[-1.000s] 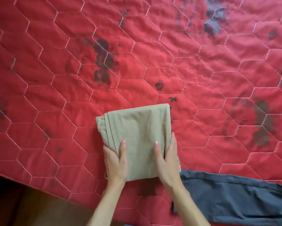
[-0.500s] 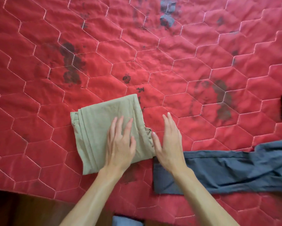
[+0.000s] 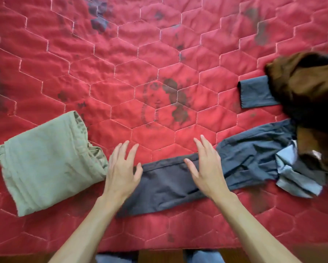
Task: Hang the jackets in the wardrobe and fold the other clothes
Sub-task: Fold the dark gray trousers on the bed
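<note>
Long dark grey garment (image 3: 168, 185) in the lower middle of the frame, running out to the right, flat at the left end and bunched up farther right. Looks soft, thin and light, floppy like any cloth, likely to slide a little on the red quilt (image 3: 121, 73) and to sag if picked up by one corner. Best to take hold with two hands, at the flat left end and along the top edge, then pull smooth before folding. Left hand (image 3: 121, 173) with fingers spread wide, holding nothing, over the left end of the garment and the quilt beside it. Right hand (image 3: 206, 168) the same, fingers straight and apart, over the top edge of the garment; hard to tell whether touching or just above. Pale blue bit (image 3: 292, 175) at the bunched end, maybe lining, maybe another cloth; cannot tell. Another dark grey piece (image 3: 254, 93) in the upper right, partly under a big brown heap of cloth (image 3: 307, 88), blurry and cut off by the right edge; no telling if part of the same garment. Folded green cloth (image 3: 45, 164) at the left, just beside the left hand. Blue trouser legs (image 3: 203, 257) at the very bottom, mostly cut off.
</note>
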{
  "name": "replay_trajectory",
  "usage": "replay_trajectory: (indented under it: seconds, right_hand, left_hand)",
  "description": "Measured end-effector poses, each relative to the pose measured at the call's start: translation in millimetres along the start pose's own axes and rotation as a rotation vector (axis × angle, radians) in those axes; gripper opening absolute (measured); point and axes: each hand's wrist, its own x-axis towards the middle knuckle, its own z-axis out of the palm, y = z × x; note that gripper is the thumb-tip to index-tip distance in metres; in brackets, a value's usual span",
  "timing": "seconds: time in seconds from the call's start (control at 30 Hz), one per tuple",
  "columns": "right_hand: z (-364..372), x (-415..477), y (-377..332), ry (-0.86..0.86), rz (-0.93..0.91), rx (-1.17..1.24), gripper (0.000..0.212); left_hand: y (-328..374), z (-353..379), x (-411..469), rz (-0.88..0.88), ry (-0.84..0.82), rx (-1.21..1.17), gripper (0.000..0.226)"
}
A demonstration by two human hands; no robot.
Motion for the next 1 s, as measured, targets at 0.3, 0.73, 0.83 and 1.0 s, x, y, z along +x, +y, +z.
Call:
replay_trajectory:
  seconds: [0.3, 0.73, 0.83, 1.0]
  right_hand:
    - [-80, -26, 145, 0.084, 0.187, -0.016, 0.068]
    - [-137, -56, 274, 0.267, 0.691, 0.402, 0.062]
    - [-133, -53, 271, 0.192, 0.767, 0.446, 0.061]
    - [-131, -47, 226, 0.201, 0.949, 0.563, 0.067]
  left_hand:
    - [156, 86, 25, 0.167, -0.231, -0.003, 0.061]
    - [296, 162, 55, 0.125, -0.358, -0.151, 0.046]
    - [282, 155, 45, 0.176, -0.415, -0.126, 0.024]
    - [274, 111, 22, 0.339, -0.451, -0.298, 0.027]
